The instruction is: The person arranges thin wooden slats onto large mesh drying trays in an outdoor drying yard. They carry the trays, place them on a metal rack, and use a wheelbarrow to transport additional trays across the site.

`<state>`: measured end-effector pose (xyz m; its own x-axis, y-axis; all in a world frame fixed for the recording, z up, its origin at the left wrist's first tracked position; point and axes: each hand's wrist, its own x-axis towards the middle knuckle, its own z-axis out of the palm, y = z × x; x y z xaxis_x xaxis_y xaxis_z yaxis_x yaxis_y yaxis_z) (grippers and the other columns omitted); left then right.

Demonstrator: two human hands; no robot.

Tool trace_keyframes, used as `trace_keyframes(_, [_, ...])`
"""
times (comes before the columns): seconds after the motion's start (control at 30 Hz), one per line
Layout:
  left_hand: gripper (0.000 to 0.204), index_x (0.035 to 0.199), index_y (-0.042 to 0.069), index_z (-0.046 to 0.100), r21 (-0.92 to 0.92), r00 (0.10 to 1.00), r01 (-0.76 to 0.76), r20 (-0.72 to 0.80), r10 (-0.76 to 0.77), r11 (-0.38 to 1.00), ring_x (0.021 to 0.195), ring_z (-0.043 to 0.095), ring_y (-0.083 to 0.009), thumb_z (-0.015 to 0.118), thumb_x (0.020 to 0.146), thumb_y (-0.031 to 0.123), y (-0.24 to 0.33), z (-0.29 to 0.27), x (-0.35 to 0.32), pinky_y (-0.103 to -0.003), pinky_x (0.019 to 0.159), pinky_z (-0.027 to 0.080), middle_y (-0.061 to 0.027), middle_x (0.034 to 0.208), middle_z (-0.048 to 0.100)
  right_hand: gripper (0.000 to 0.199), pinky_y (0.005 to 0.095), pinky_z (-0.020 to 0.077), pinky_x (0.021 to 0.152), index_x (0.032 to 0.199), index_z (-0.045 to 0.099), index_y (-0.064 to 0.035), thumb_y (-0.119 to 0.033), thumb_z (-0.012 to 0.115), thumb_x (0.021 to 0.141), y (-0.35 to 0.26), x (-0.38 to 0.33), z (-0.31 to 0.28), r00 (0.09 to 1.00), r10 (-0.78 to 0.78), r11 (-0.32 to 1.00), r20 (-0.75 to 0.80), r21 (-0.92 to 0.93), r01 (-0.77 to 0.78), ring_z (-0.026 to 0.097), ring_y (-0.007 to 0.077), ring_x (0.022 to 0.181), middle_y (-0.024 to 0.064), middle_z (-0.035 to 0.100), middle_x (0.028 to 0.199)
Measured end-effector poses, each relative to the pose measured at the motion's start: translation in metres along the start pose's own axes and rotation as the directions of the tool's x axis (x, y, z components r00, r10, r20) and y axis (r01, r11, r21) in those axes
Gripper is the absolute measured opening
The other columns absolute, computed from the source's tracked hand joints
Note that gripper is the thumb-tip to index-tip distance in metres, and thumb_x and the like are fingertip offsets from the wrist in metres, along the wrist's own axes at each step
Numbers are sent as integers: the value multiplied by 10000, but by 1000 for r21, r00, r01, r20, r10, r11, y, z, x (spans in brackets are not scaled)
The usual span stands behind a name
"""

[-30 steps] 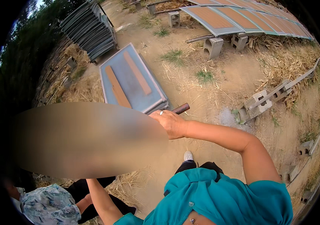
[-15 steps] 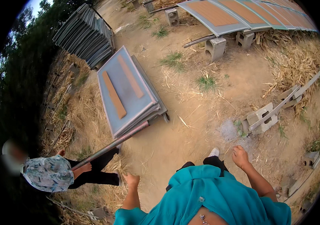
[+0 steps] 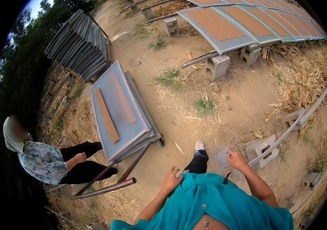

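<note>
Left hand [image 3: 172, 179]: empty, fingers loosely parted. Right hand [image 3: 236, 159]: empty, loosely curled, not clenched. Left of left hand: cart handle [image 3: 104, 189], ungripped. Ahead-left: framed screens [image 3: 129, 134], stacked flat, probably for steadiness; brown strip [image 3: 107, 116] on top.

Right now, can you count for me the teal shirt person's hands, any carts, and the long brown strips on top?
Hands: 2
Cart: 1
Brown strips: 2
Total: 5
</note>
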<state>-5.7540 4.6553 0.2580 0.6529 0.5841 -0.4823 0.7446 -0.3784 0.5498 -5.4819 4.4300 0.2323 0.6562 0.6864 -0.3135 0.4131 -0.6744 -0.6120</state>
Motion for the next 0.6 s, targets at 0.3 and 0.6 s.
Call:
trace_keyframes(0.3, [483,1151,-6,538,-378,978,162,-58,-198,912,1037,552,-347,609,724,208,31,-17,177,-375,882,442,-228,1114,568,191,412,471,705,794,646,-50,-198,558,712,92,96,-66,942,243,964,231,-167,-208,597,336,803,175,624,813])
trace_keyframes(0.6, [410,1153,-41,510,-52,999,-27,44,29,998,980,559,-259,554,806,174,91,-42,323,-356,883,430,-181,1027,594,306,424,483,715,809,669,-24,-261,490,735,189,167,-104,739,558,827,378,-329,-456,609,329,849,187,635,901])
